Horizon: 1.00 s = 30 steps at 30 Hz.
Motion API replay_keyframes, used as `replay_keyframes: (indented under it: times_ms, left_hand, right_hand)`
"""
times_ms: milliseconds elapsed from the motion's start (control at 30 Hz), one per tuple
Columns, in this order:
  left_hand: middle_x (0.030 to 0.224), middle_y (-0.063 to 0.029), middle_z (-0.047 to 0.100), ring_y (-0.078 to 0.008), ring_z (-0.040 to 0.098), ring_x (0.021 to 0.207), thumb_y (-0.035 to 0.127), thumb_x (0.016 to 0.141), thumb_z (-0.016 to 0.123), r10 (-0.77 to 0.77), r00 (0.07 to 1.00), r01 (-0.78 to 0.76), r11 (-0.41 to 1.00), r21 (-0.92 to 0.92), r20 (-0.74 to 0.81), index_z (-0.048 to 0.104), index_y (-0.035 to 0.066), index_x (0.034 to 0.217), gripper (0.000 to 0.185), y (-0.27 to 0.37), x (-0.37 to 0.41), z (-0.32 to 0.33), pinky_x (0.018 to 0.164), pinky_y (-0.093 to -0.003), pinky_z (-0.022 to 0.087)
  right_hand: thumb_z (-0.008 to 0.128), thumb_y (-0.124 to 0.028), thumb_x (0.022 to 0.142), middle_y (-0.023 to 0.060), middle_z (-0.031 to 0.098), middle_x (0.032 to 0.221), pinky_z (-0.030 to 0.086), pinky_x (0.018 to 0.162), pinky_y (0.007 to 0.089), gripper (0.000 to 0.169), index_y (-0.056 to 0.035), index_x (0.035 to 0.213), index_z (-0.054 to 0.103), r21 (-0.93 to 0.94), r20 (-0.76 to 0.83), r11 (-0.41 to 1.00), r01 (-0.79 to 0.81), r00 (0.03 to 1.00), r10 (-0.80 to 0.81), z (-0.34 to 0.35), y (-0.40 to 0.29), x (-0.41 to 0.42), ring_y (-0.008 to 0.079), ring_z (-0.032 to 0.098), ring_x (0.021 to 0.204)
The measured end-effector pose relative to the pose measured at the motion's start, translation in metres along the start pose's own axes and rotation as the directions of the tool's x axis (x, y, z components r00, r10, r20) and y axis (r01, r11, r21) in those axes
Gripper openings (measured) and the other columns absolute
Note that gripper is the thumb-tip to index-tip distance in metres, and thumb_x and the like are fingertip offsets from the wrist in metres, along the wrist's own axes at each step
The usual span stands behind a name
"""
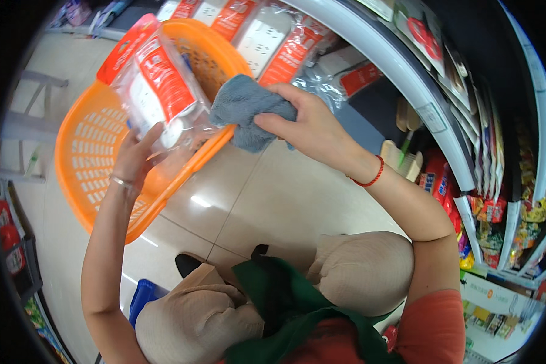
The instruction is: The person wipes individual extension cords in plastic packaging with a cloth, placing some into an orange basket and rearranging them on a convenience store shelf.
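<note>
My left hand (139, 152) is at a clear plastic package with a red label (166, 86), which holds a white power strip and its plug. The package lies tilted over an orange plastic basket (73, 132); the fingers and thumb are on its lower end, and part of the grip is hidden behind it. In my right hand (300, 120) a grey-blue cloth (250, 111) is pinched between thumb and fingers, just above the basket's right rim.
More packaged power strips (264, 38) lie on a low shelf behind the basket. A curved shelf edge (409, 77) runs along the right, above a wooden brush (398, 157) and snack packets (487, 214). Tiled floor (236, 195) shows between basket and knees. A blue object (143, 295) is beside my left leg.
</note>
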<state>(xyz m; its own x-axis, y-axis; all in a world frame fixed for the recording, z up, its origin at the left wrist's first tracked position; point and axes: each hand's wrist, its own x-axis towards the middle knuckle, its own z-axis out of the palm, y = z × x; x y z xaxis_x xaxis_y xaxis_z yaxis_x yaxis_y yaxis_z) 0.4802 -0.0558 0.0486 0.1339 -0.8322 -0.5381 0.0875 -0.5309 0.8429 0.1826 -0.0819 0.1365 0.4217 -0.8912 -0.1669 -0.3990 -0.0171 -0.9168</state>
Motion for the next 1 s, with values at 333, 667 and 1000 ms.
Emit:
replay_keyframes:
  times_ms: [333, 667, 1000]
  left_hand:
    - [0.121, -0.0133, 0.049, -0.0179, 0.057, 0.094, 0.031, 0.078, 0.074, 0.285, 0.939, -0.195, 0.904, 0.381, -0.193, 0.034, -0.002, 0.132, 0.075, -0.022, 0.029, -0.001, 0.068, -0.0281, 0.05]
    - [0.149, -0.0175, 0.021, -0.0265, 0.02, 0.138, 0.031, 0.086, 0.065, 0.66, 0.735, -0.426, 0.629, 0.65, -0.156, 0.022, 0.004, 0.144, 0.077, -0.01, 0.028, -0.02, 0.111, -0.0381, 0.019]
    - [0.15, -0.0136, 0.02, -0.0327, 0.015, 0.139, 0.028, 0.083, 0.066, 0.851, 0.427, -0.642, 0.048, 0.765, 0.305, 0.026, 0.01, 0.143, 0.074, 0.03, -0.02, 0.083, 0.112, -0.0455, 0.016]
  right_hand:
    - [0.061, -0.027, 0.085, 0.012, 0.061, 0.102, 0.047, 0.071, 0.029, 0.042, 0.0004, 0.115, 0.054, -0.21, -0.634, 0.966, -0.151, 0.773, -0.017, -0.075, 0.141, -0.051, 0.0173, 0.059, 0.079]
    - [0.054, -0.041, 0.088, 0.0191, 0.059, 0.112, 0.041, 0.092, 0.0427, 0.047, -0.0083, 0.121, 0.055, -0.715, -0.668, 0.429, -0.552, 0.72, -0.189, -0.183, 0.214, -0.085, 0.037, 0.054, 0.105]
    - [0.062, -0.039, 0.081, 0.014, 0.062, 0.105, 0.045, 0.083, 0.0465, 0.038, -0.0138, 0.109, 0.062, -0.788, -0.612, 0.408, -0.461, 0.657, -0.44, -0.307, 0.356, -0.108, 0.0379, 0.057, 0.098]
